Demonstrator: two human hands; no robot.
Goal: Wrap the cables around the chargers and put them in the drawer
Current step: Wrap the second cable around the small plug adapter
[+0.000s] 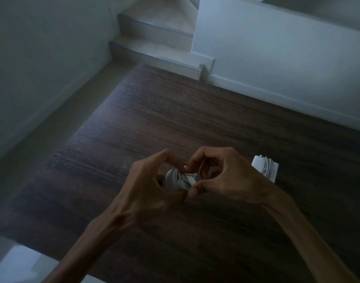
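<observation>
Wrapping cable on charger (pixel 180 180): left hand (pixel 152 186) grips body, right hand (pixel 222 180) pinches cable end. Wrapped charger (pixel 265 167) sits at 3 o'clock on table (pixel 175 111). Next: tuck end, stow both.

A dark wood-grain table top (pixel 195 119) bears one white charger (pixel 264 167), cable wound around it, at right.

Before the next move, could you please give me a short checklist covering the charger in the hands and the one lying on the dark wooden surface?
1. White charger wound with white cable gripped by left hand: ok.
2. Right hand pinching the cable end: ok.
3. Cable end tucked and secure: cannot tell, fingers hide it.
4. Second white wrapped charger lying on the dark wooden surface, apart from the hands: ok.
5. Drawer in view and open: not ok, no drawer shows.
</observation>
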